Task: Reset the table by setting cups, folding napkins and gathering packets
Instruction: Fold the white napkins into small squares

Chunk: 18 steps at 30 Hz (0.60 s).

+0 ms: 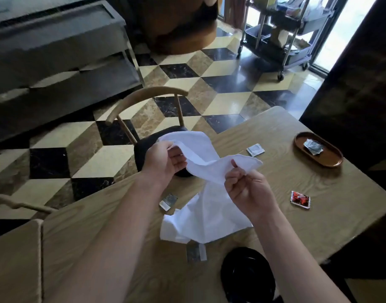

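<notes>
Checkered marble flooring spreads behind a pale wooden table (275,132), and above that table a white cloth napkin (206,206) hangs in the air, its lower half drooping down until it touches the tabletop. The left hand (163,159) pinches the napkin's upper edge on the far-left side, and the right hand (245,186) has its fingers curled round the edge nearer the person, so both are clamped on the fabric. The cloth looks light, limp and soft; it will likely sag wherever it is unsupported, so taking hold at two neighbouring corners and pulling the hem taut seems the best way to square it for folding. Just left of the napkin lies a silver packet (168,202), another packet (196,252) sits just below its hanging hem, a third (255,149) lies beyond it to the right, and a red packet (300,199) rests well to the right. Farther right of the napkin, an oval brown tray (327,161) holds a crumpled wrapper. A black dish (246,274), partly hidden by the right forearm, sits nearer the person than the napkin, and a wooden chair (144,99) stands behind it.
</notes>
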### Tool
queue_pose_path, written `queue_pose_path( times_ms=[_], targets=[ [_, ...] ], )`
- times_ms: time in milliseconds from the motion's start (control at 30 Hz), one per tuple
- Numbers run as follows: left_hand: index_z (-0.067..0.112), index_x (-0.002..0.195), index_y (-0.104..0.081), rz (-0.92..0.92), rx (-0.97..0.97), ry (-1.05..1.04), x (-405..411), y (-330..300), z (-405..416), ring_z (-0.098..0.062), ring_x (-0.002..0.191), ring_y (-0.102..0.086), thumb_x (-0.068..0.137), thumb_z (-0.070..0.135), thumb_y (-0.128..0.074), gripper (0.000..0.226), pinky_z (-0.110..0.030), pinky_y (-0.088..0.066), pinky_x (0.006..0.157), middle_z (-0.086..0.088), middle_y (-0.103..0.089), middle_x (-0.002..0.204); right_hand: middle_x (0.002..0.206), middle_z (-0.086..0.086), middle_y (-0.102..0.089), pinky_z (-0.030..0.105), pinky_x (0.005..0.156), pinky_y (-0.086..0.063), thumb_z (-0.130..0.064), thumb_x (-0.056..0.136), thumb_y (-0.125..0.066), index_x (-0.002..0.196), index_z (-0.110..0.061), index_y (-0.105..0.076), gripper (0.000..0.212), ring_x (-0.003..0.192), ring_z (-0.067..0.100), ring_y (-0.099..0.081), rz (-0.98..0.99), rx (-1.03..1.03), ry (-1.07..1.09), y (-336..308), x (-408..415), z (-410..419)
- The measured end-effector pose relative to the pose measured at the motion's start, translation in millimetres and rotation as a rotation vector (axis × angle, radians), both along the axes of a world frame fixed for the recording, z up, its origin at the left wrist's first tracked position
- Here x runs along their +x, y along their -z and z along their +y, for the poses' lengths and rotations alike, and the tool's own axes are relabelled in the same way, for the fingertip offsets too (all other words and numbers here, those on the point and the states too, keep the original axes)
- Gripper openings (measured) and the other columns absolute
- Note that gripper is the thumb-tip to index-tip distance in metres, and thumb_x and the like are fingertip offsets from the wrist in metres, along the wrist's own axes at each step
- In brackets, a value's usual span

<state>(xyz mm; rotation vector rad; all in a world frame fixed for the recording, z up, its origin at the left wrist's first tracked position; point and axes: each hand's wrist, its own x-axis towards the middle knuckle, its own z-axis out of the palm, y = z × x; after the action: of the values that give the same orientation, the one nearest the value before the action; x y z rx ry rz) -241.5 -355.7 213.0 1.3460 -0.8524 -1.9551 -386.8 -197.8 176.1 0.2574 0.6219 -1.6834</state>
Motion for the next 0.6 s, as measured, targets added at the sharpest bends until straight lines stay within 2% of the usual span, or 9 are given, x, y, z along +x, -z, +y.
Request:
queue_pose_path(
  times_ms=[67,133,200,233,267,333,433,500,600],
  targets=[
    [0.005,0.084,-0.057,0.146,-0.003,-0.103,56.6,-18.3,14.2,-0.019,0.048,-0.057,0.095,0.009,-0.041,0.020,-0.024,-0.049,0.049,-0.005,-0.063,0.057,0.059,-0.002,-0.055,0.021,0.053,-0.051,-0.006,0.069,-0.066,0.079,-0.006,-0.065,0.010,0.055,0.011,-0.058,0.048,-0.125,-0.046,-35.1,23.7,5.7],
    [0.004,0.094,-0.061,0.298,-0.015,-0.203,110.9,-35.8,28.8,-0.016,0.057,-0.061,0.095,0.015,-0.048,0.017,-0.025,-0.050,0.055,-0.006,-0.067,0.071,0.064,0.001,-0.058,0.024,0.058,-0.050,-0.008,0.072,-0.075,0.070,-0.011,-0.059,0.016,0.062,0.017,-0.061,0.160,-0.208,-0.122,-65.8,51.4,12.2],
    [0.007,0.106,-0.063,0.484,-0.050,-0.268,160.0,-53.2,47.4,-0.019,0.078,-0.063,0.088,0.017,-0.056,0.021,-0.029,-0.050,0.072,-0.007,-0.065,0.090,0.074,0.006,-0.066,0.028,0.063,-0.053,-0.010,0.082,-0.067,0.076,-0.009,-0.064,0.006,0.071,0.023,-0.066,0.282,-0.269,-0.215,-90.2,80.9,18.1],
    [0.008,0.107,-0.065,0.567,-0.074,-0.275,182.8,-60.9,56.6,-0.022,0.087,-0.064,0.086,0.017,-0.057,0.024,-0.031,-0.049,0.079,-0.008,-0.064,0.097,0.076,0.006,-0.069,0.030,0.064,-0.055,-0.012,0.085,-0.060,0.077,-0.009,-0.070,0.013,0.073,0.023,-0.068,0.333,-0.294,-0.255,-100.1,95.5,21.4],
    [0.007,0.102,-0.069,0.629,-0.097,-0.265,204.9,-68.7,66.5,-0.023,0.089,-0.065,0.085,0.016,-0.055,0.024,-0.032,-0.050,0.080,-0.009,-0.065,0.098,0.076,0.005,-0.071,0.031,0.064,-0.056,-0.014,0.087,-0.055,0.075,-0.010,-0.073,0.022,0.073,0.021,-0.070,0.352,-0.314,-0.298,-110.0,111.1,24.8],
    [0.005,0.092,-0.071,0.695,-0.134,-0.241,245.2,-80.4,88.8,-0.024,0.084,-0.065,0.084,0.017,-0.050,0.025,-0.032,-0.051,0.075,-0.009,-0.064,0.091,0.076,0.003,-0.071,0.030,0.070,-0.054,-0.018,0.085,-0.053,0.071,-0.013,-0.075,0.026,0.076,0.020,-0.068,0.365,-0.335,-0.345,-124.2,142.0,32.3],
    [0.012,0.078,-0.054,0.672,-0.142,-0.255,299.6,-86.3,123.6,-0.020,0.072,-0.054,0.082,0.018,-0.048,0.010,-0.030,-0.042,0.066,-0.004,-0.052,0.077,0.083,0.009,-0.067,0.037,0.079,-0.051,-0.024,0.080,-0.055,0.084,-0.010,-0.069,0.020,0.081,0.024,-0.065,0.404,-0.320,-0.386,-131.1,183.1,45.0],
    [0.014,0.070,-0.054,0.598,-0.113,-0.336,331.2,-81.6,144.6,-0.018,0.061,-0.050,0.080,0.019,-0.052,0.012,-0.028,-0.040,0.057,-0.003,-0.051,0.069,0.091,0.014,-0.061,0.041,0.087,-0.048,-0.030,0.081,-0.054,0.095,-0.006,-0.064,0.029,0.087,0.027,-0.062,0.429,-0.283,-0.406,-129.2,205.2,53.5],
    [0.012,0.075,-0.057,0.417,-0.088,-0.469,371.1,-73.4,171.9,-0.018,0.052,-0.048,0.090,0.029,-0.048,0.024,-0.027,-0.037,0.052,-0.005,-0.053,0.066,0.086,0.012,-0.064,0.030,0.071,-0.058,-0.033,0.083,-0.057,0.090,-0.010,-0.070,0.028,0.077,0.022,-0.068,0.430,-0.288,-0.424,-125.7,232.4,69.3]
  ],
)
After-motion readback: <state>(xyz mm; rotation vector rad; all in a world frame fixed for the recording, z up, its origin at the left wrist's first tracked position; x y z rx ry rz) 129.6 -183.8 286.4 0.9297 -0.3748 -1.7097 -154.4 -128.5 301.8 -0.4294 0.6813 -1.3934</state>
